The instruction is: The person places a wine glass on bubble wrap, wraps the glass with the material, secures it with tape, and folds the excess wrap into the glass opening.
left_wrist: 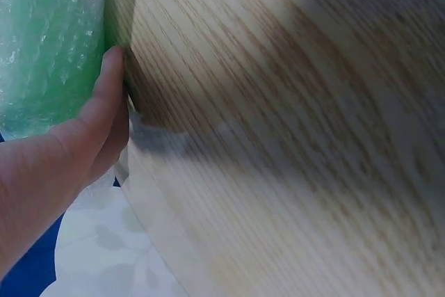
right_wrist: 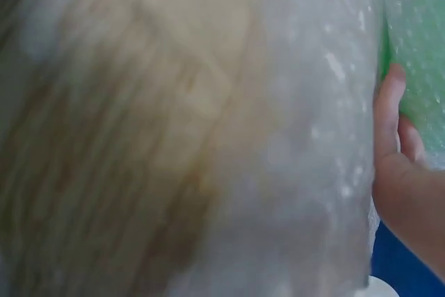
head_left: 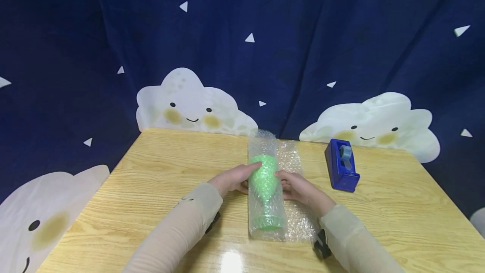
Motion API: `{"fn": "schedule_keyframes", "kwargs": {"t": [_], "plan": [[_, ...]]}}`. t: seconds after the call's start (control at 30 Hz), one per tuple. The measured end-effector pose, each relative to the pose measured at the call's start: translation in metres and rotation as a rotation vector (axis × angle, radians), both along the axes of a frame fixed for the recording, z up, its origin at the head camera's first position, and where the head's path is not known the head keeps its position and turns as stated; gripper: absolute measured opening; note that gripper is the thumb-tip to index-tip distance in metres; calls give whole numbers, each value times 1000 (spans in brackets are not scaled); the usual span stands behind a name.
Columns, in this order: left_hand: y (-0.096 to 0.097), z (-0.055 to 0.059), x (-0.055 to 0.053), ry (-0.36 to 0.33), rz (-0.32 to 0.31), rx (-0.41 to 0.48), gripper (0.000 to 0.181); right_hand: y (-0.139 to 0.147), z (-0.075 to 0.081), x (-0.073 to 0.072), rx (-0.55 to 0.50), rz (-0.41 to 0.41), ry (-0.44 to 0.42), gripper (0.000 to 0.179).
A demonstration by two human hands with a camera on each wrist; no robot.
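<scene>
Bubble wrap (head_left: 262,143) is lying on the wooden table (head_left: 182,151), one layer spreading out to the right of the part that is enclosing a green object (head_left: 265,184). The left hand (head_left: 236,178) is clamping thumb and fingers on the wrapped left side; the right hand (head_left: 299,186) is gripping the right side likewise. Farther right, a blue tape dispenser (head_left: 335,167) is standing near the back edge, holding a tape roll (head_left: 345,152).
</scene>
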State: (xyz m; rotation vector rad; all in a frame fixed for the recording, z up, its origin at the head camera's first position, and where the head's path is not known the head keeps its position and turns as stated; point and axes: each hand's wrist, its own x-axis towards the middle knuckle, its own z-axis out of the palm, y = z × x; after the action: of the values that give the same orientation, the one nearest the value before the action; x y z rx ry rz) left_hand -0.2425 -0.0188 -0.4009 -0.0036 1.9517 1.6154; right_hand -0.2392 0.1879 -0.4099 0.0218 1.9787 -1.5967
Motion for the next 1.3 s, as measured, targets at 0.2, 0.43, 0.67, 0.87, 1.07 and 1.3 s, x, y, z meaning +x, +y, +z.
{"fn": "schedule_keyframes", "kwargs": {"t": [0.2,0.43,0.67,0.87,1.07,1.3], "plan": [[1,0,0,-3,-4,-6,64,3,-2,1,32,33,23,50],[1,2,2,0,3,19,66,5,-5,2,-15,56,29,53],[1,3,1,-25,56,53,65,2,-9,2,-70,69,47,54],[-2,2,-1,-37,79,55,66,0,-6,0,-97,97,27,52],[-4,2,-3,-45,72,36,69,1,-6,-1,-150,93,7,40],[-2,4,-3,-50,63,-32,70,-10,-2,0,-46,45,27,59]]}}
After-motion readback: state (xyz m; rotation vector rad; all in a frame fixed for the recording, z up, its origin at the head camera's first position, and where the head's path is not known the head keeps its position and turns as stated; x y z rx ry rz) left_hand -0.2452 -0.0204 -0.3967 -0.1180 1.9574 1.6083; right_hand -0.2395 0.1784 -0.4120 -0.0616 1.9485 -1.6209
